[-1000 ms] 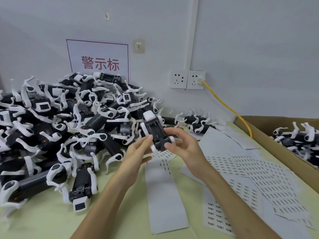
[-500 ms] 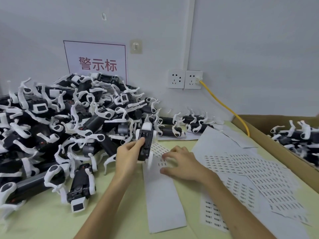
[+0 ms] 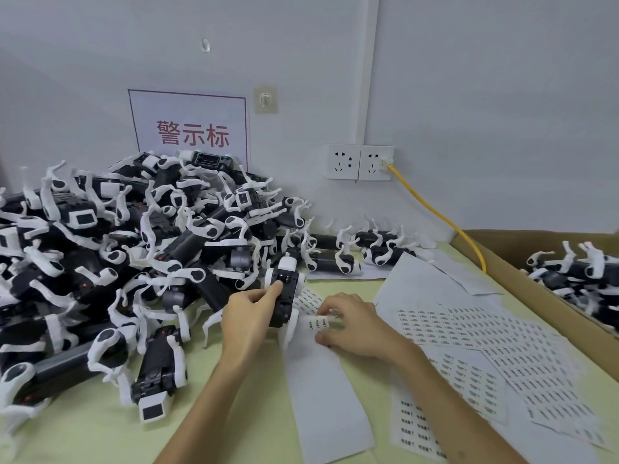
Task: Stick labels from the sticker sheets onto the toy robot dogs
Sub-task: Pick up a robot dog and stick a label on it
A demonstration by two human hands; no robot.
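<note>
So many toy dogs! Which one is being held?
The toy dog gripped by the left hand, just beside the sticker sheet; all the others lie untouched.

Factory bench [image 3: 83,437] (heaped toy robot dogs [image 3: 187,244])

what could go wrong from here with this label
The right hand pinches the curled end of the sticker strip; the label may tear or fold onto itself.
The left hand alone grips the toy dog, close to the pile of dogs; its legs may snag there.
</note>
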